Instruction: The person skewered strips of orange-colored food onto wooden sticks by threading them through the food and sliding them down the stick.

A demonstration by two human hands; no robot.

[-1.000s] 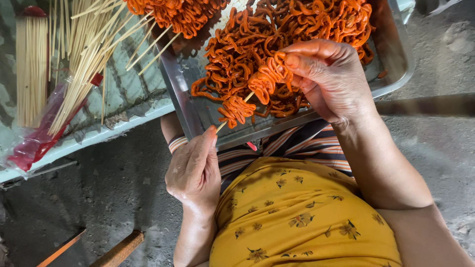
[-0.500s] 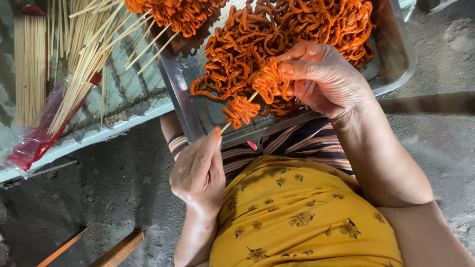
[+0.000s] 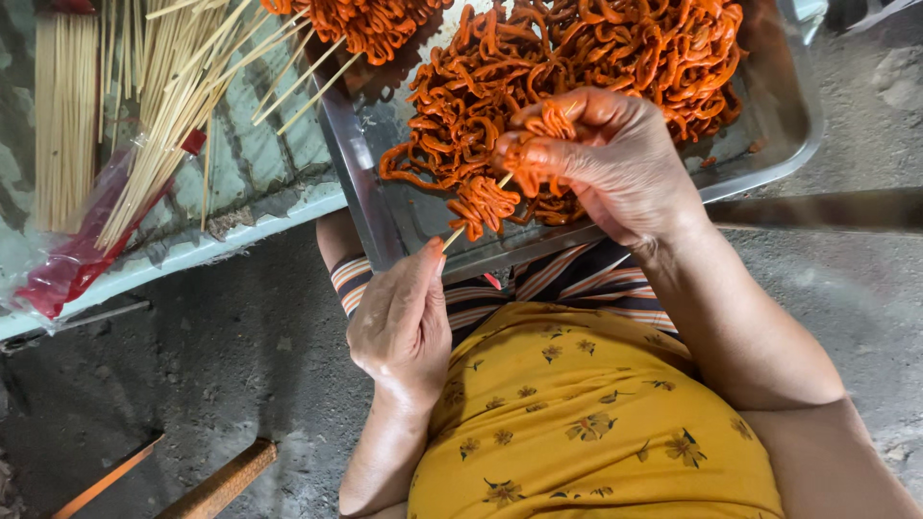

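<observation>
My left hand pinches the lower end of a thin bamboo skewer just below the tray. Orange marinated meat strips are threaded on that skewer. My right hand grips the skewer's upper part and presses a strip onto it with orange-stained fingers. Behind both hands, a metal tray holds a heap of the same orange strips. The skewer's tip is hidden inside my right hand.
Loose bamboo skewers and a red-edged plastic bag lie on the pale table at the left. Finished skewers rest at the tray's far edge. Below are a yellow flowered garment, grey ground and a wooden stick.
My left hand has shifted slightly right along the skewer's end. My right hand has pushed the meat further down the skewer and closed tighter around it.
</observation>
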